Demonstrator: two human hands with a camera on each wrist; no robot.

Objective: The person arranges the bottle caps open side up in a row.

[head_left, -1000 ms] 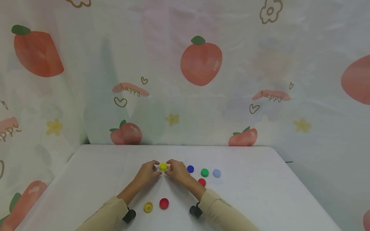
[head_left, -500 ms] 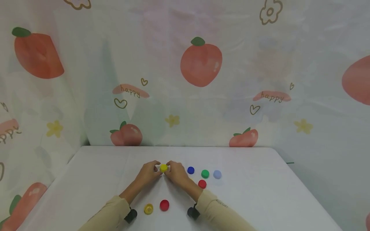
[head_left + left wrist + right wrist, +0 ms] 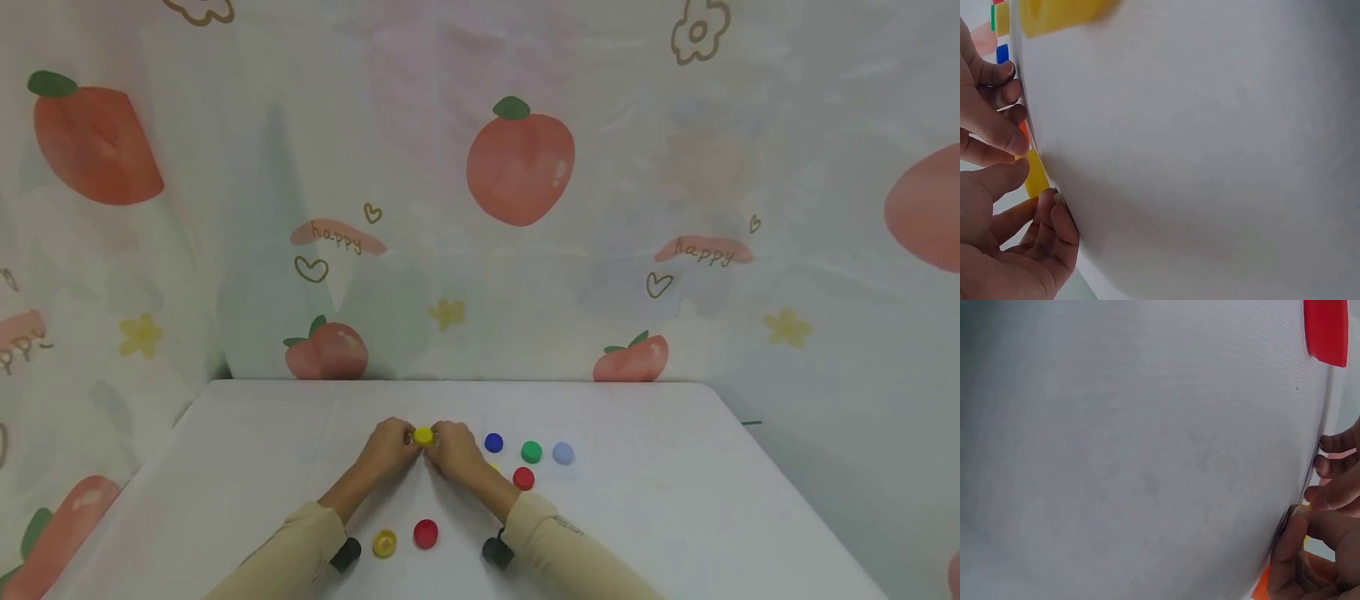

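Between both hands, a yellow bottle cap (image 3: pixel 423 437) sits toward the far side of the white table. My left hand (image 3: pixel 387 444) pinches it from the left, thumb and fingertips at its edge in the left wrist view. From the right, my right hand (image 3: pixel 454 450) has its curled fingers and thumb on the same cap. An orange cap (image 3: pixel 1024 130) shows partly behind the right hand's fingers. Nearer the body lie a yellow cap (image 3: pixel 385 543), hollow side up, and a red cap (image 3: pixel 425 534).
Right of the hands stand a blue cap (image 3: pixel 493 442), a green cap (image 3: pixel 532 452), a pale blue cap (image 3: pixel 563 453) and another red cap (image 3: pixel 523 478). One more yellow cap (image 3: pixel 495 468) is mostly hidden by the right wrist. A printed curtain (image 3: pixel 525 292) rises behind the table.
Both hands have closed in on the far yellow cap; one second ago their fingers were spread on either side of it. The other visible caps have stayed in place.
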